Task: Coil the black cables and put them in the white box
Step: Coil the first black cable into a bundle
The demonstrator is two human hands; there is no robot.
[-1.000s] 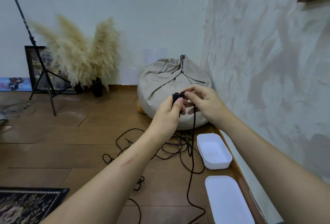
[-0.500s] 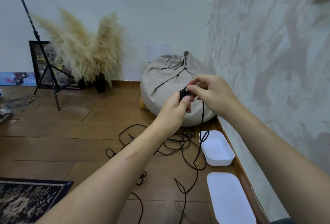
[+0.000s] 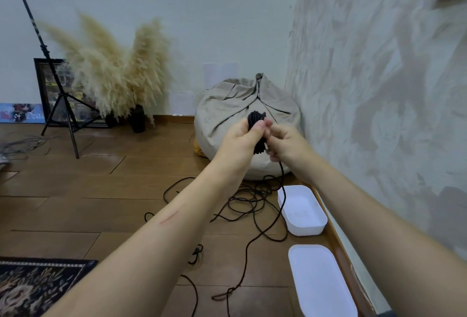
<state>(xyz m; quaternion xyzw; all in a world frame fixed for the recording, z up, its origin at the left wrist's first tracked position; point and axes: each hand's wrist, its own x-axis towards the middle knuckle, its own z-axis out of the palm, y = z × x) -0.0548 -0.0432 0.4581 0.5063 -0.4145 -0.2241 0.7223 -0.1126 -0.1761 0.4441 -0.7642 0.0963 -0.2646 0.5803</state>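
we had the black cable coil pinched upright in our left hand, with our right hand curled round the strand at its right side. the tail hung straight down toward the open white box, which sat below and nearer the right hand, with loose cable sprawled just left of it.

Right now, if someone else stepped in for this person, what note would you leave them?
Left hand grips a small coil of black cable.
Right hand pinches the strand feeding it.
The rest lies tangled on the floor; the white box sits open by the wall, no cable inside.
Done: a few turns wound.
Left: finish winding, put the coil in the box.
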